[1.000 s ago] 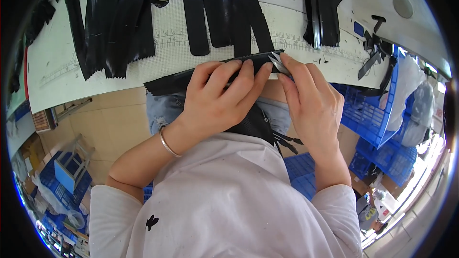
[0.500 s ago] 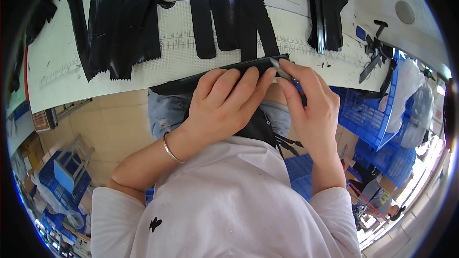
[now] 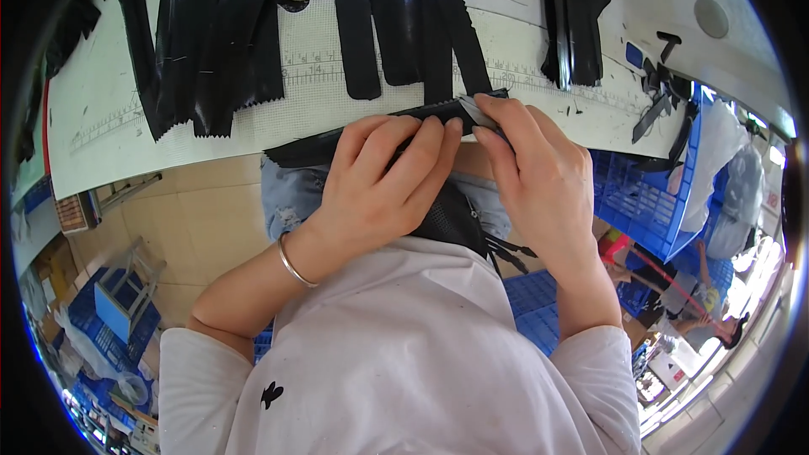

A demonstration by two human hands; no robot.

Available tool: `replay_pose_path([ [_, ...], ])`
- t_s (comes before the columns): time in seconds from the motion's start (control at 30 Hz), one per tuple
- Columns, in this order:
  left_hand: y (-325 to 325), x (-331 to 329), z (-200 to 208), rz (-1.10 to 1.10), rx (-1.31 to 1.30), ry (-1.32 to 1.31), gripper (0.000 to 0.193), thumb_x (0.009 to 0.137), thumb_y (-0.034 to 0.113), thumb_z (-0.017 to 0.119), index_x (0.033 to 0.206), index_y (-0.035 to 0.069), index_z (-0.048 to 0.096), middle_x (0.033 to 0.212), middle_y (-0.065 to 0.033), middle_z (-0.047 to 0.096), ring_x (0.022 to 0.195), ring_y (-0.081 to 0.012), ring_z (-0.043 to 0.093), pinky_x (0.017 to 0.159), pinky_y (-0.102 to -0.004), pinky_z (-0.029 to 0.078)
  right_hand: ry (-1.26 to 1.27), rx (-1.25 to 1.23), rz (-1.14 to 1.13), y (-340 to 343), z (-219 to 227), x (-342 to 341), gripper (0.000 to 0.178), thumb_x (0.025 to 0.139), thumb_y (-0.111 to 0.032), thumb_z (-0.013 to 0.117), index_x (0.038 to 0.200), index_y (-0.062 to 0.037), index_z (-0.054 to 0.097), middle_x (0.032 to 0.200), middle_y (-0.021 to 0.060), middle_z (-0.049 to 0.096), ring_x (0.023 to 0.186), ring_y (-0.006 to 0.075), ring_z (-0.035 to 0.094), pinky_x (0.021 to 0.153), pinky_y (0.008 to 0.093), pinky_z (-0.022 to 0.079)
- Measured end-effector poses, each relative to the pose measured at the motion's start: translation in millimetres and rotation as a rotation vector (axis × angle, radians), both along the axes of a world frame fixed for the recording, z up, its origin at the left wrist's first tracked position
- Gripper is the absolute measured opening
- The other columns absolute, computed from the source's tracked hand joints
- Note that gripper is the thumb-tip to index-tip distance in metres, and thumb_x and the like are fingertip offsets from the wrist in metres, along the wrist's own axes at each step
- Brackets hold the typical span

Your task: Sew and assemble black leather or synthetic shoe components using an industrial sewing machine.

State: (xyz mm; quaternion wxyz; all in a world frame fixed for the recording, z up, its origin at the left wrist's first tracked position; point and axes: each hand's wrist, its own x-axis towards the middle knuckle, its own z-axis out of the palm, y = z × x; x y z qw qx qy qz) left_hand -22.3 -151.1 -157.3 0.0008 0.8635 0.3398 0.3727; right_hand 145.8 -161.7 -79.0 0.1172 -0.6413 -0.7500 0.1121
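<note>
A long black strip (image 3: 305, 152) lies along the table's front edge, slanting up to the right. My left hand (image 3: 381, 175) is closed over its middle, fingers curled and pressing on it; the thumb is mostly hidden. In my right hand (image 3: 543, 160) is a pair of small metal snips (image 3: 471, 109), pinched between thumb and fingers. Their pale pointed blades lie against the strip near its right end; the handle is hidden in the hand. Just beyond the strip, several flat black pieces (image 3: 396, 25) lie side by side on the white table (image 3: 316, 122).
Black pieces with zigzag-cut ends (image 3: 221, 59) are stacked at the left, and another bundle (image 3: 570, 25) lies at the right. Black scraps (image 3: 657, 97) sit near the right edge. Blue plastic crates (image 3: 636, 202) stand below on that side. Another person (image 3: 716, 324) is in the background at right.
My left hand has slid slightly left along the strip. My right hand has also moved a little left, turning so the snips' handle no longer shows. The person at right has shifted.
</note>
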Motion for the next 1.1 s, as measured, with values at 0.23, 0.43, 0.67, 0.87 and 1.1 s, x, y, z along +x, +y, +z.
replay_pose_path([
  [0.23,-14.1,-4.2,6.6,0.114,-0.061,0.074,0.037,0.069,0.009,0.063,0.105,0.003,0.068,0.108,-0.0042,0.057,0.095,-0.0196,0.053,0.083,-0.0351,0.042,0.218,0.068,-0.076,-4.7,-9.3,2.0,0.021,0.083,-0.008,0.064,0.104,-0.0066,0.060,0.076,0.0081,0.060,0.060,0.0280,0.060,0.052,0.0357,0.048],
  [0.43,-12.0,-15.1,10.0,0.048,-0.093,0.074,0.034,0.070,0.009,0.063,0.103,0.003,0.067,0.113,-0.0056,0.060,0.100,-0.0187,0.054,0.085,-0.0344,0.042,0.122,0.028,0.010,-6.2,-2.8,-5.8,0.022,0.083,-0.010,0.065,0.105,-0.0079,0.060,0.075,0.0068,0.058,0.057,0.0253,0.060,0.051,0.0330,0.048],
  [0.67,-8.0,-16.0,2.6,0.030,-0.015,0.066,0.029,0.072,0.009,0.061,0.100,0.003,0.067,0.111,-0.0063,0.059,0.097,-0.0179,0.055,0.081,-0.0343,0.042,0.049,0.016,0.051,-3.8,-2.1,-5.9,0.025,0.083,-0.011,0.065,0.107,-0.0083,0.059,0.075,0.0067,0.056,0.054,0.0252,0.059,0.048,0.0321,0.047],
  [0.87,-4.8,-19.3,0.0,0.001,-0.013,0.033,0.030,0.071,0.010,0.063,0.100,0.003,0.067,0.110,-0.0060,0.059,0.097,-0.0177,0.054,0.080,-0.0349,0.042,0.050,-0.019,0.050,-0.8,-1.7,-12.4,0.023,0.083,-0.010,0.065,0.105,-0.0080,0.059,0.075,0.0071,0.057,0.054,0.0258,0.059,0.048,0.0326,0.048],
  [1.1,-15.8,-27.0,1.2,0.101,-0.039,0.089,0.034,0.072,0.011,0.061,0.104,0.006,0.068,0.111,-0.0039,0.059,0.100,-0.0181,0.052,0.083,-0.0327,0.041,0.153,0.062,0.052,-6.2,-10.8,-13.6,0.025,0.082,-0.009,0.065,0.106,-0.0080,0.059,0.075,0.0061,0.057,0.054,0.0249,0.058,0.047,0.0327,0.046],
])
